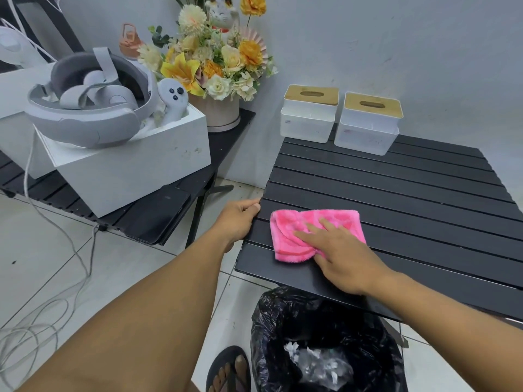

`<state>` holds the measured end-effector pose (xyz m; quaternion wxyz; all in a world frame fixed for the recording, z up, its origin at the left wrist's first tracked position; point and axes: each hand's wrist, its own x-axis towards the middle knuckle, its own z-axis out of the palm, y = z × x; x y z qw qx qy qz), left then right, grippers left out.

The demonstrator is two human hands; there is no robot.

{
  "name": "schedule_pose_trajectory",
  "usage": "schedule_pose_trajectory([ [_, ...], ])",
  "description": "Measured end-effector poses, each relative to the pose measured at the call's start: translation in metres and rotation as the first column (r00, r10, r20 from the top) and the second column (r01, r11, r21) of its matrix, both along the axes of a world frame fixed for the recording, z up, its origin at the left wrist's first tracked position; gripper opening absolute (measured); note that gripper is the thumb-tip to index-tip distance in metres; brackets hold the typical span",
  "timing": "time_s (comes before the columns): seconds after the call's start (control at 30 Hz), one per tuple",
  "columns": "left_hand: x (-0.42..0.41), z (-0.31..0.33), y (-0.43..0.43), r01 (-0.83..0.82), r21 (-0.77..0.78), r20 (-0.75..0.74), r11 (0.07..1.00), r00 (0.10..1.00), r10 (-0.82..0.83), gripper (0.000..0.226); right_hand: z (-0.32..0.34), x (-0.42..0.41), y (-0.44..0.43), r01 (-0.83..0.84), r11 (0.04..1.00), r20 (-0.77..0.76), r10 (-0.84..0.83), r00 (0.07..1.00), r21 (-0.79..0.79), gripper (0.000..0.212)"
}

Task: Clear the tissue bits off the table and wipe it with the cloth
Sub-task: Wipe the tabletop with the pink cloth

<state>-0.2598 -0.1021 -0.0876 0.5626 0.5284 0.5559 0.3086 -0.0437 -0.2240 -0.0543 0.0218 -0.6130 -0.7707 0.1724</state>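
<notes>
While the right hand (pixel 343 258) lies flat with fingers spread, these conditions apply:

Right hand: palm down on the pink cloth (pixel 308 236), pressing it onto the worktop (pixel 410 199); fingers extended, not curled around the fabric.

Left hand: left hand (pixel 240 219) at 9 o'clock from the cloth, fingers curled over the worktop's left edge, thumb on top; it has hold of the edge only.

Cloth: bunched and folded, on the near-left part of the black slatted worktop, its right portion under the right hand.

Tissue bits: white tissue bits (pixel 317 363) lie inside the black bin bag (pixel 283 335), at 6 o'clock from the cloth, below the worktop's near edge.

Worktop far edge: two white tissue boxes (pixel 308 125) with wooden lids, side by side at 12 o'clock from the cloth, against the wall.

Adjacent table: at 10 o'clock, a white box (pixel 133 168) carrying a grey headset (pixel 85 108); flower arrangement (pixel 215 60) behind it.

Floor: grey cables (pixel 42 321) at 8 o'clock; sandalled foot (pixel 229 372) beside the bag.
</notes>
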Motion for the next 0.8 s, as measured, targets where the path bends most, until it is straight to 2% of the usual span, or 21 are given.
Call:
schedule_pose_trajectory([
  [0.17,-0.002,-0.002,-0.003,0.005,-0.020,0.009,1.000,1.000,-0.004,0.031,0.004,-0.001,-0.024,0.028,1.000,0.058,-0.027,0.998,-0.013,0.055],
  [0.37,-0.003,-0.004,-0.008,0.050,0.020,-0.043,0.999,0.998,-0.049,0.031,-0.001,-0.042,0.032,0.138,0.989,0.078,-0.141,0.987,0.047,0.056],
  [0.53,-0.002,-0.007,-0.008,0.052,-0.002,-0.012,0.999,0.999,-0.052,0.027,-0.006,-0.057,0.061,0.191,0.981,0.089,-0.193,0.977,0.027,0.059],
  [0.8,-0.001,0.000,-0.013,0.034,0.085,-0.041,0.996,0.999,-0.031,0.038,0.003,-0.053,-0.022,0.103,0.994,0.078,-0.105,0.991,0.032,0.058],
])
